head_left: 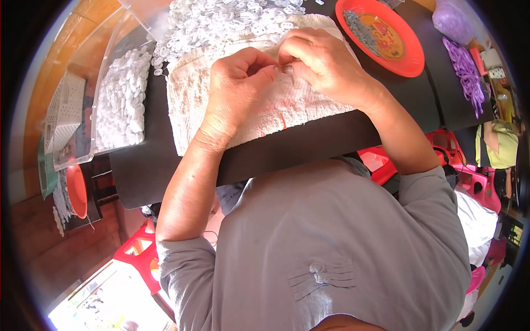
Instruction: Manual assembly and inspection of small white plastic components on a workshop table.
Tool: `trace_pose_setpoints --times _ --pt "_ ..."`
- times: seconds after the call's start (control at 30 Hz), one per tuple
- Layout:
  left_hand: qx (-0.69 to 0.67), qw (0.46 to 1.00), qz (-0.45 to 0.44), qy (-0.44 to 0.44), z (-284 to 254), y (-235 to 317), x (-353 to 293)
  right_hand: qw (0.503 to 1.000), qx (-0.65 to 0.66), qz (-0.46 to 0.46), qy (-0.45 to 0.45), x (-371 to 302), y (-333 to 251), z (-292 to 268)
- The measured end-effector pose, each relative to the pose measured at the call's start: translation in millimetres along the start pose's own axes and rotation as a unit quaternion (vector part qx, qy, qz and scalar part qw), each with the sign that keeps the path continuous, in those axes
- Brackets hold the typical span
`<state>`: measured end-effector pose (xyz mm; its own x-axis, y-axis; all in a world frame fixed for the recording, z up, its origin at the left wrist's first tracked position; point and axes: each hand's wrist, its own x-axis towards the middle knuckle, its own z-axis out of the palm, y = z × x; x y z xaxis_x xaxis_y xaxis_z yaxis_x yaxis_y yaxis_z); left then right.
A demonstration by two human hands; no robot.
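Observation:
My left hand [240,83] and my right hand [326,66] come together above a cream, worn-looking towel [190,105] on the black table. The fingertips of both are pinched and nearly meet. Whatever small thing they hold is too tiny and too covered by the fingers to name. Just beyond the hands, a heap of small white, ring-like plastic pieces [204,22] spreads over the towel's far edge. To the right of my right hand sits a red oval plate [411,58] with a pile of small grey pieces [360,32] on it.
At the left, a clear plastic box [74,157] holds many more white pieces [121,105]. A purple cord bundle [465,74] and a purple bag [452,21] lie on the right of the black table [298,135]. Red stools [138,251] stand below.

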<state>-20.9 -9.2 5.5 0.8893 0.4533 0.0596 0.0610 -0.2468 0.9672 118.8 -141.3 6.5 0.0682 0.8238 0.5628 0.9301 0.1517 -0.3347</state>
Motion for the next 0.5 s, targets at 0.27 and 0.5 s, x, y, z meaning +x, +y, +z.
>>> trace_pose_setpoints --times 0.27,0.5 --pt "-0.074 0.996 -0.045 -0.02 0.6 1.1 1.9 0.999 0.026 0.016 0.011 -1.7 -2.4 -2.7" --pt "-0.191 0.974 -0.121 -0.031 0.5 5.3 3.6 0.998 0.05 0.04 0.014 -4.1 -3.9 -2.5"
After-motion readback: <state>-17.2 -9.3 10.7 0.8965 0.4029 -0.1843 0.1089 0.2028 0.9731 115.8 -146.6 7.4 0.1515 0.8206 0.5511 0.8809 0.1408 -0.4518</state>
